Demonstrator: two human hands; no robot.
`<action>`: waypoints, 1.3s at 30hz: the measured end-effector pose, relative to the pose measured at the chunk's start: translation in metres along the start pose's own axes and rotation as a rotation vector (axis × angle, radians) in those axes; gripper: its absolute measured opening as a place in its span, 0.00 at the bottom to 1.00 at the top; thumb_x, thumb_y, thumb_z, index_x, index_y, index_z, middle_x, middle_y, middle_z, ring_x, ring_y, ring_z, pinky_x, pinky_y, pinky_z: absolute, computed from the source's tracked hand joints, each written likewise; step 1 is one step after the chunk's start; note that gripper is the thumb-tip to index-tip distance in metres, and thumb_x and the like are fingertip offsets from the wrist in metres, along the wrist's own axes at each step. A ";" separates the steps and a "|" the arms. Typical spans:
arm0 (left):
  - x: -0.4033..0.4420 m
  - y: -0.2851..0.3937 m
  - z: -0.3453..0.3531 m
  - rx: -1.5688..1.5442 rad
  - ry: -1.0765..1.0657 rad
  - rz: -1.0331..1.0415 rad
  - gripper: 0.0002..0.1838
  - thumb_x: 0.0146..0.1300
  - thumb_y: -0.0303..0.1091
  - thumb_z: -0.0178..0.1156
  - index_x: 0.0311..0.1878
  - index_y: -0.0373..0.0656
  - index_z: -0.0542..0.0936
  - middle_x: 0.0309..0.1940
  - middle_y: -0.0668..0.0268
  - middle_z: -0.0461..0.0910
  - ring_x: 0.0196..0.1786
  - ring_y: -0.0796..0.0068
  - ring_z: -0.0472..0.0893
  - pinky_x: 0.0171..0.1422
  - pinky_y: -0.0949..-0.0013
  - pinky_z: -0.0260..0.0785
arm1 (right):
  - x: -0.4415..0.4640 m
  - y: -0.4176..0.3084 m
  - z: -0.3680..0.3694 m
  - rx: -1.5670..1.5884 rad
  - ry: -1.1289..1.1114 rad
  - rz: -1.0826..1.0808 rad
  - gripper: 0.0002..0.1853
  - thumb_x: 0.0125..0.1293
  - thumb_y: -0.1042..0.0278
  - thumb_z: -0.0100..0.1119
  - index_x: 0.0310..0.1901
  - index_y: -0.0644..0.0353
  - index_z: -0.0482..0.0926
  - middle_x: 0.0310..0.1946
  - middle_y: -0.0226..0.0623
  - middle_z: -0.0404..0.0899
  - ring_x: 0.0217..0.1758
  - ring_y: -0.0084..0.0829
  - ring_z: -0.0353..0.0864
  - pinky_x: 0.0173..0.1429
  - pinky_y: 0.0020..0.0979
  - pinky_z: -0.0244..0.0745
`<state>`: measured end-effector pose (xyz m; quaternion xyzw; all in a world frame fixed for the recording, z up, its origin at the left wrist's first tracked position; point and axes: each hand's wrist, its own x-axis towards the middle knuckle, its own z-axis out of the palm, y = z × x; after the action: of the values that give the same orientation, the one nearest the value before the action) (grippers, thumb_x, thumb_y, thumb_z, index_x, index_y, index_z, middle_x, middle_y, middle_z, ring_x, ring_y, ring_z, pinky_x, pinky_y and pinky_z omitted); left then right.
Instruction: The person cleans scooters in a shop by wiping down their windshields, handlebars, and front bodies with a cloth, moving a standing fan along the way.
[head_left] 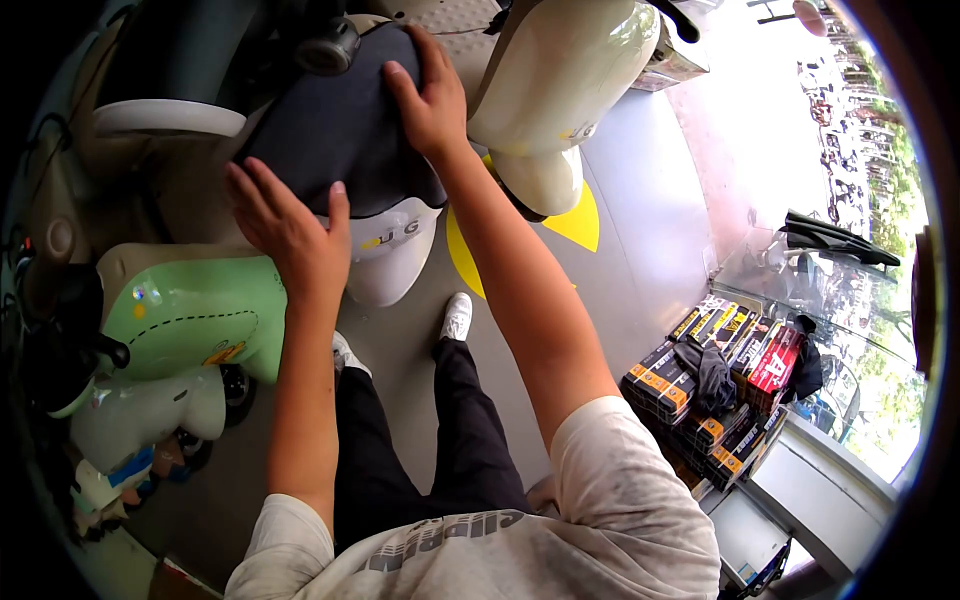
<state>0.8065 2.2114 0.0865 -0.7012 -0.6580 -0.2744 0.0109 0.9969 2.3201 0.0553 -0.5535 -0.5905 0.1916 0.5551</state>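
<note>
Two hands flat on dark cover (pixel 335 130): left hand (pixel 290 225) open at near edge, right hand (pixel 432 105) open, fingers spread. White shell (pixel 392 262) below.

The dark grey cover (pixel 325 135) is matte, soft-looking and mostly smooth. It lies spread over the upper part of a rounded white scooter front (pixel 390 270), its curved lower edge crossing just above the lettering, its lower right corner flaring slightly.
</note>
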 end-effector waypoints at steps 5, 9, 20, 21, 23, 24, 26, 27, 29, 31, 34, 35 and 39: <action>0.006 0.020 0.005 0.119 -0.045 0.033 0.56 0.65 0.54 0.63 0.78 0.24 0.44 0.79 0.32 0.39 0.82 0.36 0.42 0.82 0.42 0.38 | -0.024 0.026 0.002 0.116 0.066 0.090 0.32 0.71 0.52 0.56 0.71 0.61 0.68 0.69 0.53 0.71 0.71 0.50 0.71 0.74 0.41 0.64; -0.002 0.016 0.014 0.187 -0.072 0.051 0.57 0.65 0.55 0.62 0.78 0.24 0.41 0.79 0.32 0.36 0.83 0.35 0.40 0.82 0.42 0.36 | -0.059 0.027 0.004 0.070 0.130 0.187 0.29 0.75 0.57 0.49 0.73 0.61 0.65 0.70 0.53 0.70 0.73 0.51 0.69 0.76 0.41 0.61; -0.024 -0.035 0.012 0.053 -0.060 -0.086 0.54 0.67 0.56 0.60 0.78 0.26 0.45 0.79 0.31 0.40 0.82 0.34 0.41 0.81 0.38 0.35 | -0.141 -0.024 0.020 -0.267 0.021 0.136 0.46 0.69 0.59 0.59 0.78 0.74 0.44 0.79 0.67 0.40 0.82 0.65 0.40 0.83 0.52 0.40; -0.017 -0.050 0.014 -0.057 -0.025 -0.136 0.52 0.67 0.58 0.59 0.78 0.26 0.48 0.78 0.31 0.43 0.81 0.32 0.44 0.81 0.38 0.37 | -0.137 -0.035 0.025 -0.313 0.002 0.078 0.47 0.68 0.58 0.61 0.78 0.74 0.44 0.79 0.67 0.39 0.82 0.66 0.39 0.82 0.54 0.39; 0.002 -0.077 0.018 -0.182 0.024 -0.213 0.48 0.70 0.61 0.56 0.75 0.26 0.58 0.76 0.31 0.49 0.79 0.30 0.49 0.80 0.38 0.42 | -0.126 -0.056 0.036 -0.373 -0.025 -0.054 0.49 0.65 0.58 0.62 0.77 0.73 0.45 0.79 0.68 0.38 0.82 0.68 0.36 0.82 0.58 0.37; 0.013 -0.090 0.017 -0.287 0.004 -0.213 0.44 0.71 0.60 0.54 0.74 0.29 0.62 0.76 0.32 0.50 0.79 0.32 0.51 0.80 0.40 0.44 | -0.120 -0.063 0.043 -0.380 -0.022 -0.122 0.48 0.64 0.59 0.62 0.77 0.73 0.47 0.79 0.67 0.39 0.82 0.69 0.38 0.81 0.59 0.39; 0.025 -0.109 0.028 -0.292 0.018 -0.198 0.40 0.73 0.59 0.52 0.74 0.33 0.64 0.72 0.33 0.57 0.74 0.34 0.58 0.77 0.44 0.51 | -0.111 -0.073 0.057 -0.416 -0.066 -0.270 0.47 0.62 0.60 0.62 0.77 0.72 0.51 0.79 0.67 0.42 0.81 0.69 0.40 0.81 0.59 0.42; 0.029 -0.124 0.043 -0.286 0.020 -0.210 0.40 0.73 0.59 0.52 0.74 0.33 0.64 0.72 0.33 0.57 0.74 0.34 0.58 0.77 0.44 0.51 | -0.109 -0.077 0.065 -0.451 -0.088 -0.320 0.43 0.62 0.59 0.61 0.75 0.71 0.57 0.77 0.68 0.47 0.81 0.69 0.44 0.81 0.58 0.45; 0.023 -0.156 0.083 -0.418 0.016 -0.160 0.34 0.76 0.55 0.49 0.72 0.36 0.67 0.66 0.35 0.63 0.68 0.37 0.65 0.74 0.48 0.56 | -0.113 -0.079 0.079 -0.520 -0.150 -0.408 0.35 0.65 0.56 0.57 0.73 0.61 0.67 0.77 0.57 0.56 0.80 0.61 0.53 0.79 0.53 0.51; 0.016 -0.155 0.096 -0.544 -0.033 -0.311 0.32 0.77 0.53 0.48 0.71 0.37 0.68 0.63 0.37 0.65 0.66 0.38 0.66 0.72 0.50 0.58 | -0.122 -0.070 0.089 -0.582 -0.174 -0.497 0.30 0.66 0.56 0.54 0.70 0.51 0.74 0.76 0.44 0.63 0.79 0.48 0.60 0.77 0.46 0.56; -0.025 -0.183 0.155 -0.403 -0.138 -0.314 0.27 0.79 0.49 0.44 0.68 0.37 0.68 0.64 0.40 0.65 0.66 0.40 0.67 0.71 0.53 0.59 | -0.138 -0.046 0.088 -0.666 -0.221 -0.674 0.29 0.65 0.56 0.57 0.68 0.45 0.77 0.76 0.38 0.65 0.78 0.40 0.63 0.76 0.42 0.57; -0.040 -0.179 0.159 -0.673 -0.130 -0.461 0.28 0.79 0.48 0.44 0.71 0.37 0.65 0.68 0.42 0.63 0.70 0.43 0.65 0.74 0.54 0.57 | -0.140 -0.038 0.085 -0.672 -0.229 -0.678 0.29 0.65 0.56 0.57 0.68 0.45 0.77 0.76 0.38 0.65 0.78 0.40 0.63 0.76 0.42 0.57; -0.083 -0.129 0.140 -1.043 -0.162 -0.935 0.34 0.80 0.52 0.42 0.80 0.40 0.54 0.79 0.51 0.54 0.81 0.57 0.55 0.82 0.58 0.47 | -0.155 -0.005 0.060 -0.646 -0.253 -0.718 0.28 0.64 0.55 0.63 0.67 0.47 0.77 0.75 0.43 0.65 0.76 0.48 0.64 0.73 0.46 0.62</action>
<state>0.7396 2.2057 -0.1105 -0.2771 -0.6717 -0.4769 -0.4946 0.9070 2.2078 -0.0279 -0.4313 -0.8358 -0.1385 0.3103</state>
